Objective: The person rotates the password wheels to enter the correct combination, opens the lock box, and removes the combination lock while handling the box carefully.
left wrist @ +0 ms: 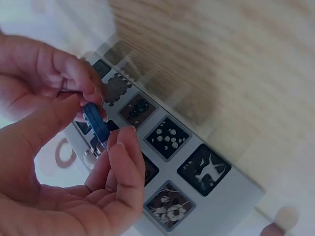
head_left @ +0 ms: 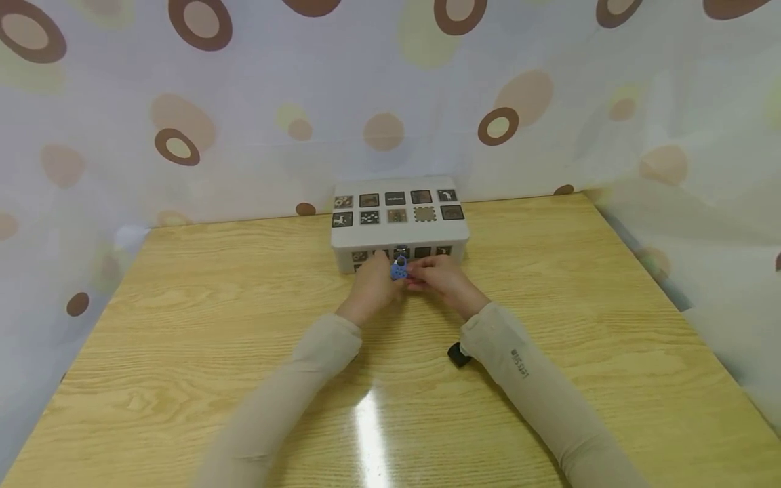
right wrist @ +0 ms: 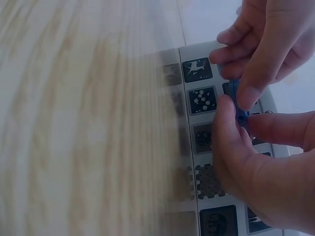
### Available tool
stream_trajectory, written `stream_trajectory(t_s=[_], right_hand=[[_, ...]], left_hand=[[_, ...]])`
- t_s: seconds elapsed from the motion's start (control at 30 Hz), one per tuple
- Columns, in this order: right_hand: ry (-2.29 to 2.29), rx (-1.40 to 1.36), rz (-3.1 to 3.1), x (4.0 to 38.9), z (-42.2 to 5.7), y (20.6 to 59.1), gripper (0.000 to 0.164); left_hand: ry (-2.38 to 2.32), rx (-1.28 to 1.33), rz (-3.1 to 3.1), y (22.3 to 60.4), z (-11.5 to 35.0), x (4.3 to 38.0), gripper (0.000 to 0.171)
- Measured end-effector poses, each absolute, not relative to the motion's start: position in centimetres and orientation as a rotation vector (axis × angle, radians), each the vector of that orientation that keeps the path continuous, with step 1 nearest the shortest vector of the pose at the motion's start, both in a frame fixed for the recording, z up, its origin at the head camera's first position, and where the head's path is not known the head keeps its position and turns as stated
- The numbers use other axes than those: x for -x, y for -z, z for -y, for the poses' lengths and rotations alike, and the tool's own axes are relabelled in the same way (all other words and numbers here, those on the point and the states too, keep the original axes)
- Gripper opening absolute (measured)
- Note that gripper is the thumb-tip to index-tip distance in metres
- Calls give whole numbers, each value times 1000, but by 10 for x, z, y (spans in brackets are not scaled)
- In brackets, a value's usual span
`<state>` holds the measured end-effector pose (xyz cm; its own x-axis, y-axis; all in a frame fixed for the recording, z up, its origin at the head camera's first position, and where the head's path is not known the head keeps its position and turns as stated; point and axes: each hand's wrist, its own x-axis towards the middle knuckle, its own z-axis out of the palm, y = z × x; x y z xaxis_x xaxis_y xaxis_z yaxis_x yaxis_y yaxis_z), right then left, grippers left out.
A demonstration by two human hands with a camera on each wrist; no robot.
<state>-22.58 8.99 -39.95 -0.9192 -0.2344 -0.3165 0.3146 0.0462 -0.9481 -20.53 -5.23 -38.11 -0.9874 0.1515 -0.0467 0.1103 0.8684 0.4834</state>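
A small blue padlock with a dotted pattern hangs by its shackle at the front latch of a white box printed with dark picture squares. My left hand pinches the padlock's body between thumb and fingers. From the other side my right hand has its thumb and fingertips around the padlock's lower end. Whether a key sits between those right fingertips is hidden. The box's lid is down, and both hands are close in front of its front face.
The box stands on a wood-grain table, near a patterned curtain at the back. A black object shows by my right sleeve. More curtain runs along the right side.
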Motion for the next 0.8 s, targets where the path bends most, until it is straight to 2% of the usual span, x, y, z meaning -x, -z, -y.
stream_trajectory(t_s=[0.33, 0.8], right_hand=[[1914, -124, -1942, 226, -88, 400, 31], [1958, -162, -1906, 226, -88, 400, 30]], left_hand=[[-309, -303, -3126, 384, 45, 206, 49], [-453, -358, -3160, 388, 48, 205, 42]])
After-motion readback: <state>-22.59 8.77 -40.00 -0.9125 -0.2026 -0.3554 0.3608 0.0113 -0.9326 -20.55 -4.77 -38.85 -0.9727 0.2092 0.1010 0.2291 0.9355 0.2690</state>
